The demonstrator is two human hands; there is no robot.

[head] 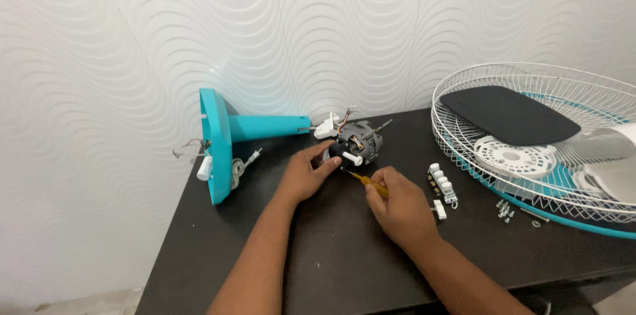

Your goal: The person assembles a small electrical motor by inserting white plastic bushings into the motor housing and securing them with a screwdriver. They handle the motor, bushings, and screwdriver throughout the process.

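A grey fan motor with coloured wires lies on the dark table, near the end of a teal fan stand tipped on its side. My left hand rests against the motor's near side, fingers touching its black bracket. My right hand grips a yellow-handled screwdriver, whose tip points at the motor's lower front, by a white knob.
A white wire fan grille at the right holds a black plate, a white round part and pale blades. A white switch block, a small white piece and loose screws lie between. A patterned white wall stands behind.
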